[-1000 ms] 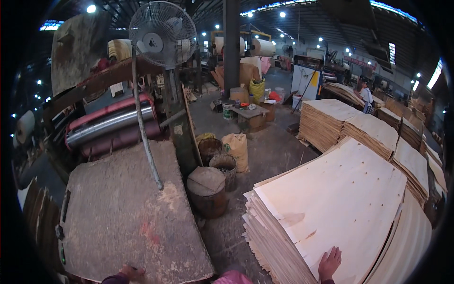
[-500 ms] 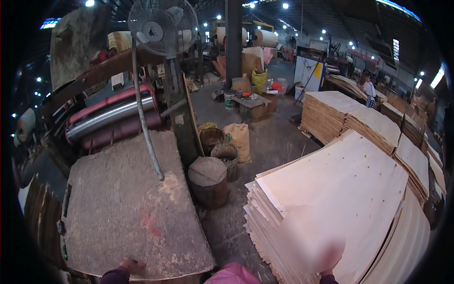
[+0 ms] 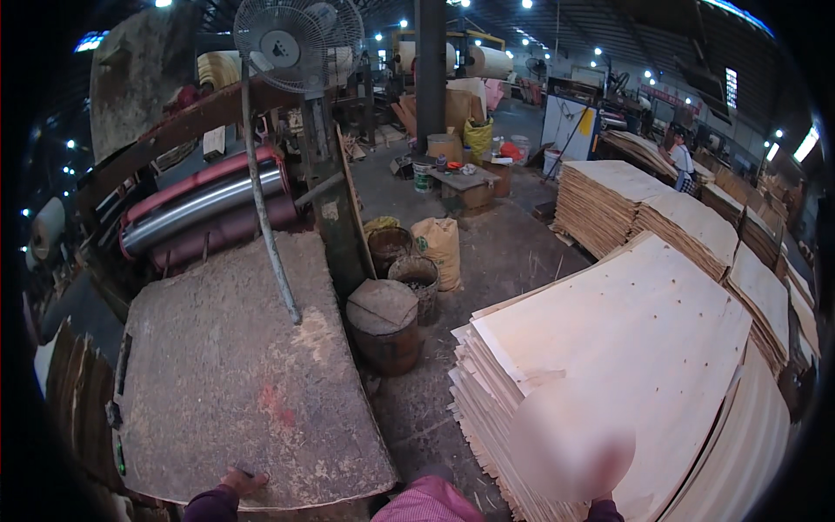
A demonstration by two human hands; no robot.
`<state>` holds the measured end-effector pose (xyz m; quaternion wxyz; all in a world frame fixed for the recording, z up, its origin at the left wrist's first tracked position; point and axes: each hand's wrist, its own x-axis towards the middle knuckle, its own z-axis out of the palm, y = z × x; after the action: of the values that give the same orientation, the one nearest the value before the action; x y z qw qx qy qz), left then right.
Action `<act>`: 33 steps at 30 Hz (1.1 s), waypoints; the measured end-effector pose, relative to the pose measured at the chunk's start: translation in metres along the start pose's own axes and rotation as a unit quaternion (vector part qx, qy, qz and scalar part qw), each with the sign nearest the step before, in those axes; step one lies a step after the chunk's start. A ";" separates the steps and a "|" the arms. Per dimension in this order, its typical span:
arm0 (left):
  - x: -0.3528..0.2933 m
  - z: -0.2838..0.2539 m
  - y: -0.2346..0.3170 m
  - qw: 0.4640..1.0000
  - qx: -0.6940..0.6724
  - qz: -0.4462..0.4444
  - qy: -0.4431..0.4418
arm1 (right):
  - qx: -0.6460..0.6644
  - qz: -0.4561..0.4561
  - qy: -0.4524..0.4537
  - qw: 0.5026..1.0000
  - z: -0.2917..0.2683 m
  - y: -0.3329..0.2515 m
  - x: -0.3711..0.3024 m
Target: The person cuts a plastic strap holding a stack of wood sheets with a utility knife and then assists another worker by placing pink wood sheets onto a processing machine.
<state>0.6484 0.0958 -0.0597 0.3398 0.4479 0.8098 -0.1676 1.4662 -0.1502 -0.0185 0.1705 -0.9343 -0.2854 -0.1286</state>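
My left hand (image 3: 243, 481) rests at the near edge of a worn grey-brown board (image 3: 217, 383), its fingers lying on the surface. A small dark patch shows by the fingers, too small to make out. At the right, my right hand (image 3: 611, 467) is over the near part of a stack of pale wood veneer sheets (image 3: 626, 331). A round blur covers that hand and part of the top sheet, hiding the fingers and whatever they touch. The top sheet has small dark knots, and the sheets' left edges stick out unevenly.
Steel and red rollers (image 3: 209, 209) lie beyond the board, beside a standing fan (image 3: 296, 48) and a slanting pole (image 3: 265, 209). Between board and stack are a capped drum (image 3: 383, 335), buckets and a sack (image 3: 437, 252). More veneer stacks (image 3: 609, 204) and a person (image 3: 680, 161) are farther right.
The view has shifted very slightly. My left hand sits a touch higher on the board's edge; my right hand stays over the veneer stack. The far person's posture differs a little.
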 end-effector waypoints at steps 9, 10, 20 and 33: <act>-0.017 -0.004 0.009 1.000 0.009 -0.002 0.023 | 0.005 0.001 -0.001 1.000 -0.002 -0.001 0.000; -0.011 -0.004 0.007 1.000 0.009 -0.003 0.023 | 0.005 -0.005 0.003 1.000 -0.001 0.000 0.000; -0.003 -0.002 0.005 0.999 0.001 -0.031 -0.009 | -0.004 -0.002 0.001 1.000 -0.003 -0.002 0.000; -0.019 -0.005 0.014 0.999 -0.012 -0.041 -0.009 | -0.005 -0.002 -0.008 1.000 -0.004 -0.002 0.000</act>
<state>0.6654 0.0950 -0.0420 0.3452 0.4089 0.8262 -0.1759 1.4643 -0.1505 -0.0148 0.1637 -0.9355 -0.2881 -0.1229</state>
